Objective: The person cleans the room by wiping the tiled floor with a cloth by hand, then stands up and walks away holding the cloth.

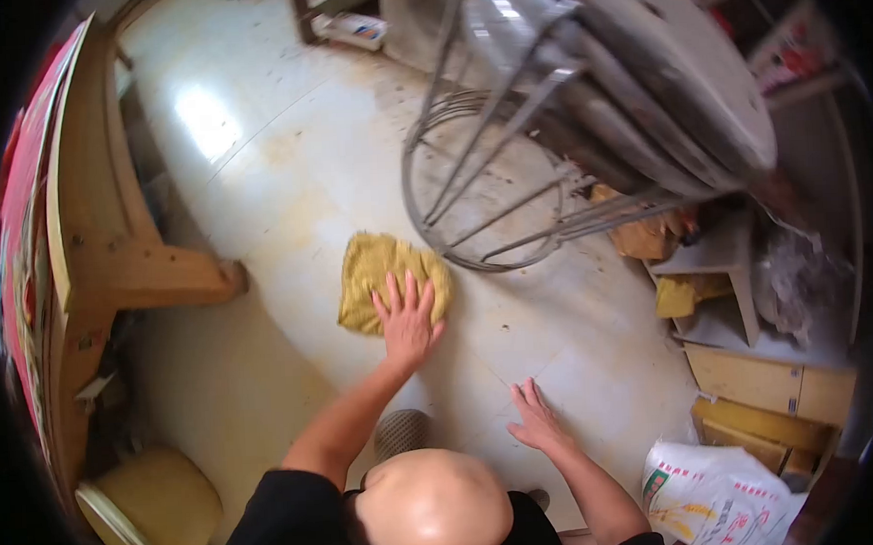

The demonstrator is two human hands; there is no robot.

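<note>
A yellow cloth (359,281) lies spread on the pale tiled floor (297,201), near the round base of a metal stool. My left hand (407,322) rests flat on the lower right part of the cloth, fingers spread and pointing away from me. To the right and closer to my body, my right hand (538,419) is over the floor with its fingers apart and holds nothing. Whether it touches the floor I cannot tell.
Stacked metal stools (536,93) stand beyond the cloth to the right. A wooden bed frame (154,270) runs along the left, above a yellow bin (164,499). Shelves (744,288) and a white printed sack (714,499) are at right.
</note>
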